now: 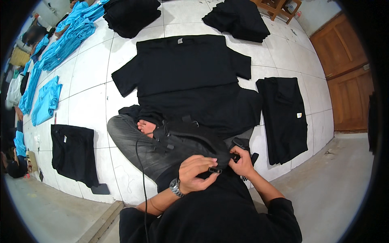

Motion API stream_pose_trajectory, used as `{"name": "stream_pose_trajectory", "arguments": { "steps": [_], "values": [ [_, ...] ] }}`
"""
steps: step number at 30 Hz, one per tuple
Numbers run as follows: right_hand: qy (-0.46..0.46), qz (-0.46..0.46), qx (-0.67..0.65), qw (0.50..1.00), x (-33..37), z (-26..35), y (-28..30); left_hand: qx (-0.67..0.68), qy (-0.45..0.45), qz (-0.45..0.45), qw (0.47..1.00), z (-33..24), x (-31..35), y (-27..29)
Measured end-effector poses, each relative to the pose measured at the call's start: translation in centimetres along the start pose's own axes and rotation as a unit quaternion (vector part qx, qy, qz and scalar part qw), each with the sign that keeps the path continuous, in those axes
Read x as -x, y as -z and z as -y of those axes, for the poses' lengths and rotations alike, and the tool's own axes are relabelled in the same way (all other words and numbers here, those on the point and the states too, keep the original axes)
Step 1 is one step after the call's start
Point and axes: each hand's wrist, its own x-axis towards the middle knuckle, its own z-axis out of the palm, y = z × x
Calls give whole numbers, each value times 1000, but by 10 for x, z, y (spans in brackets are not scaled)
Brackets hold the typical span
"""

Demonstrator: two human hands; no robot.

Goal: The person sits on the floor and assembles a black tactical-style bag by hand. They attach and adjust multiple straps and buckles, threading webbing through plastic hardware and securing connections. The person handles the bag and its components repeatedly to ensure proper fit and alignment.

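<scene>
A black bag with straps (194, 135) lies across my lap, over my crossed legs in grey jeans. My left hand (194, 174), a metal watch at its wrist, curls its fingers and thumb around a small black buckle piece (215, 170) by the bag's near end. Close by on the right, my right hand (242, 162) pinches a black strap end (234, 157) against the bag; its fingertips are partly hidden. Just beyond my legs, a black T-shirt (184, 60) is spread flat on the tiles, a pale label at its neck.
Folded black shirts (282, 121) lie to the right, and another folded black garment (73, 152) to the left. Two black piles (131, 16) stand at the far side. Blue garments (69, 44) line the far left, near other people. A wooden door (342, 69) is at right.
</scene>
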Motion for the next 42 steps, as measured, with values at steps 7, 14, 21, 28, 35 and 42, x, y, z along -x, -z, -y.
{"name": "stream_pose_trajectory", "arguments": {
  "steps": [7,14,21,28,35,42],
  "values": [
    [71,19,92,993,10,11,6,-3,19,-13,1000,-5,15,10],
    [55,21,63,996,14,8,24,-21,75,-21,997,-5,-14,7],
    [182,61,166,967,3,42,2,-109,136,-107,979,37,-90,-32],
    [166,130,139,968,-59,68,-54,-108,198,-139,964,61,-131,-49],
    [198,-21,216,956,-112,34,-151,-92,204,-168,960,48,-145,-50],
    [68,4,330,941,-139,48,-159,-96,173,-169,966,45,-152,-62]
  ]
}}
